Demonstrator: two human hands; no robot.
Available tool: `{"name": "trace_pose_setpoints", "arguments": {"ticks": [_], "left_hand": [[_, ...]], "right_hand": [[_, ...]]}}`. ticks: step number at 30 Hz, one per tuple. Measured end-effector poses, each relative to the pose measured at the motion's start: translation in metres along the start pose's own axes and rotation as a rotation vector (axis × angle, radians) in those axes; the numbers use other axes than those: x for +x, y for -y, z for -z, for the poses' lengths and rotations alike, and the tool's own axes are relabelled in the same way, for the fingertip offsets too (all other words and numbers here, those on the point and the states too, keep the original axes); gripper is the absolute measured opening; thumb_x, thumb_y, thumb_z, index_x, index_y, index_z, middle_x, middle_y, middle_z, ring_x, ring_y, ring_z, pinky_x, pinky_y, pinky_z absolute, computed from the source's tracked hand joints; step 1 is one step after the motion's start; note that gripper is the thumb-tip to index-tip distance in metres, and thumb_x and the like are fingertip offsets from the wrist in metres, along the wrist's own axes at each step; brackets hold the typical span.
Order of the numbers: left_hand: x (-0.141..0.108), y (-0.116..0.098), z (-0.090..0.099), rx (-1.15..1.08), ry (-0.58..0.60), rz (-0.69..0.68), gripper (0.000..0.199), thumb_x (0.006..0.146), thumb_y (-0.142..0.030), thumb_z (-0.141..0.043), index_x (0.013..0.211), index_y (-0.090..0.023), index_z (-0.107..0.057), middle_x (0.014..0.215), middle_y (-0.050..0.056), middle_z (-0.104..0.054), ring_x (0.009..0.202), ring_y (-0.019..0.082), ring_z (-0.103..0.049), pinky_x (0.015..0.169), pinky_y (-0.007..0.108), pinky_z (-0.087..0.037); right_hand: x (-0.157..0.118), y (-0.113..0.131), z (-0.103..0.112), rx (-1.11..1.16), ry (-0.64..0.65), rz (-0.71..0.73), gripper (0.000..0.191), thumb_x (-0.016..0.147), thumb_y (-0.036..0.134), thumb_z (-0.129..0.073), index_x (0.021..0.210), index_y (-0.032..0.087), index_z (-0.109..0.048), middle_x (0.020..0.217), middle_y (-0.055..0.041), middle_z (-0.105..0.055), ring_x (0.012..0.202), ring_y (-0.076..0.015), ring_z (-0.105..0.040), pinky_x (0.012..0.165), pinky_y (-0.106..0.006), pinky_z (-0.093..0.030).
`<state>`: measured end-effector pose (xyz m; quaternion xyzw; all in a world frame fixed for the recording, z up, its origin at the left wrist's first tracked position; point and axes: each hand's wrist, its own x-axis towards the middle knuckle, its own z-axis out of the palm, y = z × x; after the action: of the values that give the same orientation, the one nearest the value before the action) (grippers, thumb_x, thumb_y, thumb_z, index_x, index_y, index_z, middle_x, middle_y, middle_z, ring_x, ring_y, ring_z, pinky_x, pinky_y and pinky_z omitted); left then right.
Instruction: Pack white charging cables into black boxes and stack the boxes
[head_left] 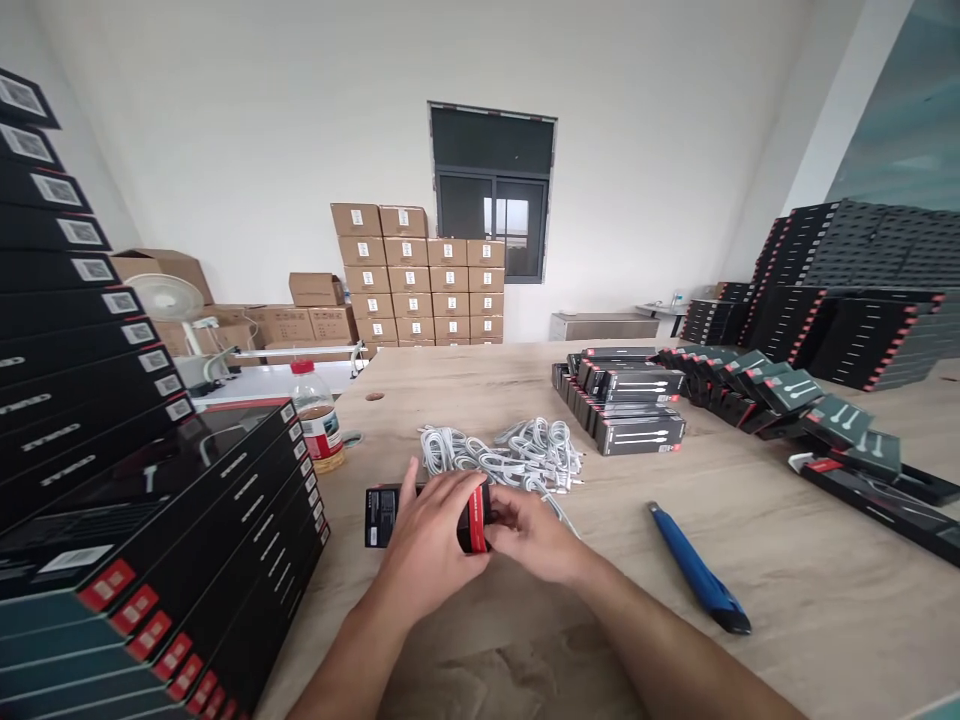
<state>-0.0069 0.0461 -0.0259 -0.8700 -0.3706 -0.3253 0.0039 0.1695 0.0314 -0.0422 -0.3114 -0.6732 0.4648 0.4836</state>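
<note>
A small black box with a red end panel (478,520) lies between my hands near the middle of the table. My left hand (435,535) is wrapped over its top, the thumb raised behind. At the red end, my right hand (534,532) has its fingers curled against the box; what its fingertips touch is partly hidden. The printed left end of the box (381,517) sticks out beyond my left hand. Just behind the hands is a pile of coiled white cables (525,452).
Tall stacks of black boxes (255,520) stand at the left, beside a bottle with a red cap (321,425). A blue utility knife (697,568) lies at the right. Small packed boxes (641,432) and a row of opened boxes (836,420) are behind it.
</note>
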Motion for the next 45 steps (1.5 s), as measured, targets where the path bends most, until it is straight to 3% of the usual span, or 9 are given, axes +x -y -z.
{"name": "trace_pose_setpoints", "arguments": {"ticks": [7,15,19,22,26,30,36,39,45], "left_hand": [[0.0,0.0,-0.008,0.04,0.056,-0.047,0.074,0.072,-0.024,-0.068,0.143,-0.026,-0.046,0.149,0.01,-0.054,0.136,0.032,-0.05,0.123,0.054,0.002],[0.006,-0.014,-0.011,0.018,0.003,-0.039,0.058,0.065,-0.013,-0.062,0.122,-0.025,-0.057,0.125,0.004,-0.071,0.117,0.026,-0.064,0.125,0.05,-0.003],[0.008,-0.016,-0.01,-0.049,0.015,-0.013,0.058,0.067,-0.018,-0.066,0.123,-0.027,-0.055,0.122,0.003,-0.071,0.116,0.026,-0.064,0.125,0.048,-0.003],[0.006,-0.015,-0.007,-0.042,0.023,0.005,0.058,0.069,-0.022,-0.068,0.125,-0.027,-0.053,0.121,0.003,-0.07,0.116,0.026,-0.063,0.125,0.048,-0.003],[0.004,-0.011,-0.005,0.042,0.012,0.026,0.061,0.067,-0.013,-0.061,0.127,-0.026,-0.052,0.126,0.003,-0.068,0.118,0.025,-0.062,0.123,0.048,-0.007],[0.003,-0.007,-0.006,0.109,-0.065,0.048,0.06,0.068,-0.012,-0.059,0.126,-0.024,-0.053,0.126,0.006,-0.068,0.117,0.027,-0.061,0.115,0.046,-0.025],[0.003,-0.014,-0.005,0.181,-0.132,0.108,0.055,0.073,-0.019,-0.065,0.126,-0.024,-0.052,0.124,0.005,-0.068,0.113,0.028,-0.061,0.096,0.041,-0.039],[0.003,-0.018,-0.007,0.219,-0.154,0.117,0.053,0.074,-0.018,-0.064,0.125,-0.025,-0.053,0.124,0.005,-0.069,0.113,0.028,-0.061,0.095,0.041,-0.038],[0.002,-0.017,-0.012,0.29,-0.156,0.101,0.057,0.074,-0.017,-0.063,0.129,-0.021,-0.053,0.124,0.007,-0.07,0.111,0.029,-0.063,0.094,0.042,-0.037]], "right_hand": [[0.003,-0.009,0.0,-0.062,-0.124,-0.069,0.016,0.067,0.014,-0.056,0.079,0.019,-0.064,0.074,0.0036,-0.063,0.072,-0.0158,-0.059,0.068,-0.026,-0.046],[0.003,-0.007,-0.004,-0.159,-0.263,-0.129,0.011,0.062,0.016,-0.049,0.069,0.02,-0.057,0.067,0.0036,-0.055,0.065,-0.0139,-0.049,0.059,-0.025,-0.037],[0.005,-0.01,0.001,-0.16,-0.342,-0.151,0.004,0.063,0.019,-0.044,0.061,0.022,-0.046,0.058,0.0049,-0.041,0.057,-0.0121,-0.039,0.053,-0.025,-0.029],[0.006,-0.011,0.003,-0.125,-0.315,-0.149,0.006,0.065,0.021,-0.043,0.062,0.021,-0.048,0.058,0.0043,-0.043,0.057,-0.0129,-0.041,0.052,-0.025,-0.032],[0.004,-0.009,0.001,-0.116,-0.264,-0.072,0.026,0.072,0.023,-0.052,0.095,0.021,-0.062,0.087,-0.0009,-0.064,0.08,-0.018,-0.059,0.072,-0.03,-0.048],[-0.001,-0.013,0.003,-0.352,-0.317,0.164,0.049,0.079,0.025,-0.066,0.126,0.025,-0.051,0.122,-0.0082,-0.06,0.097,-0.0212,-0.062,0.08,-0.035,-0.053],[0.001,-0.022,0.015,-0.549,-0.31,0.396,0.032,0.092,0.01,-0.046,0.113,0.027,-0.063,0.132,-0.0097,-0.057,0.12,-0.022,-0.06,0.098,-0.038,-0.052],[0.003,-0.023,0.014,-0.566,-0.29,0.344,0.035,0.09,0.009,-0.044,0.104,0.026,-0.07,0.137,-0.0092,-0.058,0.13,-0.0235,-0.055,0.109,-0.042,-0.044],[0.006,-0.019,0.004,-0.286,-0.191,0.018,0.03,0.092,0.022,-0.047,0.105,0.027,-0.073,0.133,-0.0054,-0.062,0.14,-0.0244,-0.045,0.119,-0.046,-0.029]]}}
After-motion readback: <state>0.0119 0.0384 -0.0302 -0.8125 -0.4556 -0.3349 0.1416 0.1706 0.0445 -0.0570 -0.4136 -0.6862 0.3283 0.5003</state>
